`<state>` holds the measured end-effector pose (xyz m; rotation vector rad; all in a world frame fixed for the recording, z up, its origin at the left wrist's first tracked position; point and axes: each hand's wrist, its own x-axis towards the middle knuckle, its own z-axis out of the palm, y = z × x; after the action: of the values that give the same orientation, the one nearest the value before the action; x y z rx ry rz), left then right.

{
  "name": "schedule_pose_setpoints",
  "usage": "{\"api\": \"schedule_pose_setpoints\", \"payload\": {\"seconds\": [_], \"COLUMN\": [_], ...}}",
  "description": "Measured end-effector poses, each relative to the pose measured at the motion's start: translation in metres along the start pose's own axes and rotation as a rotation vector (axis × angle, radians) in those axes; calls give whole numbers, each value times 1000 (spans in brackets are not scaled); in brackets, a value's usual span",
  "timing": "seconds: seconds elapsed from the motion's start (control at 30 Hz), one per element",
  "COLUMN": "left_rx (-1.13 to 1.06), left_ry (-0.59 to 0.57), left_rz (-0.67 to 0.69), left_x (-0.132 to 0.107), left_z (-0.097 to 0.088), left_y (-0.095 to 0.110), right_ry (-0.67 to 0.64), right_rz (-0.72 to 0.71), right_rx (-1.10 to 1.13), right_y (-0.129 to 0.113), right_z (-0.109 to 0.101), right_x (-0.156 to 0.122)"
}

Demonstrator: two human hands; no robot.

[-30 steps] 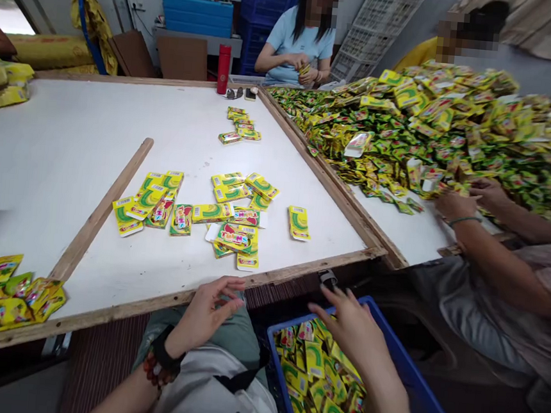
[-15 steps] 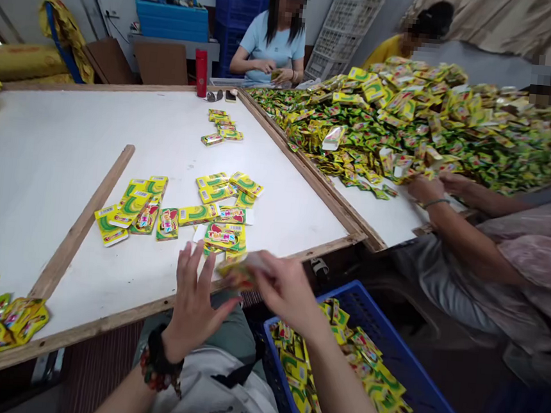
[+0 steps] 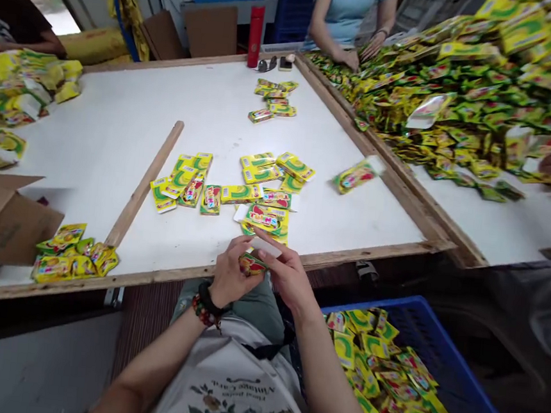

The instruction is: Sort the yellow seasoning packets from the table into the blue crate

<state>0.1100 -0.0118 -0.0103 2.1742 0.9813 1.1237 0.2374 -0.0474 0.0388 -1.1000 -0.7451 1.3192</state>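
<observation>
In front of the table edge, both my hands are closed around a small yellow-green candy box (image 3: 252, 265) with a white flap at its top. My left hand (image 3: 231, 273) grips its left side. At the flap, the fingers of my right hand (image 3: 291, 273) hold the right side. Just beyond my hands, a stack of candy boxes (image 3: 267, 218) lies on the white table (image 3: 207, 104). More flat boxes (image 3: 181, 182) are grouped to the left. A blurred candy box (image 3: 357, 175) is at the table's right side.
A blue crate (image 3: 440, 311) of filled packets stands low at my right. Beyond a wooden rail (image 3: 386, 158) rises a large heap of packets (image 3: 459, 87). A wooden strip (image 3: 147, 182), cardboard box (image 3: 8, 222) and packets (image 3: 75, 256) are at left. Co-workers sit around the table.
My left hand, open before, has closed on the candy box with my right. The view has turned left and down. A blurred box has appeared at the table's right.
</observation>
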Motion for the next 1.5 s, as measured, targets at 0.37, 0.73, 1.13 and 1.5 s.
{"api": "schedule_pose_setpoints", "payload": {"seconds": [0.37, 0.73, 1.13, 1.5], "left_rx": [1, 27, 72, 48], "left_ry": [-261, -265, -325, -340], "left_rz": [-295, -318, -261, -214], "left_x": [9, 11, 11, 8], "left_z": [-9, -5, -5, -6], "left_y": [12, 13, 12, 10], "right_ry": [112, 169, 250, 241], "right_rz": [-161, -161, -277, -230], "right_rx": [-368, -363, -507, -436], "right_y": [-7, -3, 0, -3], "right_z": [4, 5, 7, 4], "right_x": [2, 3, -1, -1]}}
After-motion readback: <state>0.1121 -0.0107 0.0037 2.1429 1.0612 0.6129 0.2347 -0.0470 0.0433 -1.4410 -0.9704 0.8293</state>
